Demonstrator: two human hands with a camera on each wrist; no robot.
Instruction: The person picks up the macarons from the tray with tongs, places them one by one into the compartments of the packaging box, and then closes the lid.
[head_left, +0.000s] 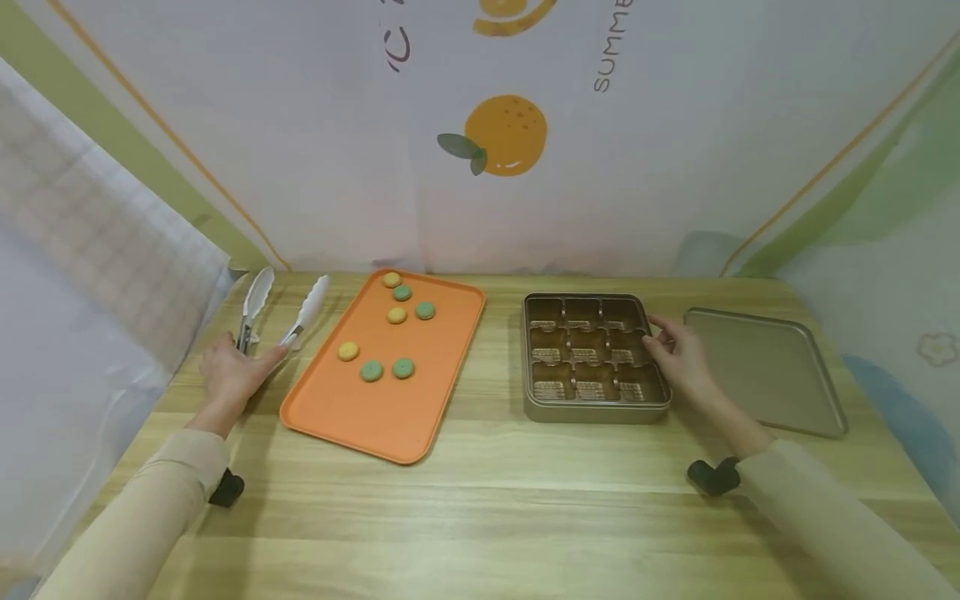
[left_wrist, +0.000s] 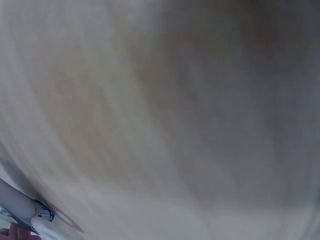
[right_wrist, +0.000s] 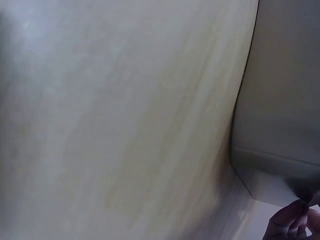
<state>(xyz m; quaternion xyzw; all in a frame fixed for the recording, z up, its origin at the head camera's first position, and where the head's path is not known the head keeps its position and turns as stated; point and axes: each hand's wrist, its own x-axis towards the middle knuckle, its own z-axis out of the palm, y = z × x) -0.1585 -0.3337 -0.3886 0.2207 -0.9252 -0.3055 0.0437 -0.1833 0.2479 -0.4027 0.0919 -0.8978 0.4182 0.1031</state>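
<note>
My left hand holds a pair of tongs with white scalloped ends, its two arms spread wide apart. In the left wrist view, part of the tongs and a bit of the fingers show at the bottom left corner. At the right side of a square gold tin, my right hand pinches the rim with thumb and fingers. Inside the tin sits a brown divided insert whose compartments hold nothing. The right wrist view shows the tin's side wall and curled fingers at its edge.
An orange tray lies between the tongs and the tin. On it are several green macaron shells and three yellow ones. A flat gold lid lies right of the tin. A printed cloth wall closes off the table's back.
</note>
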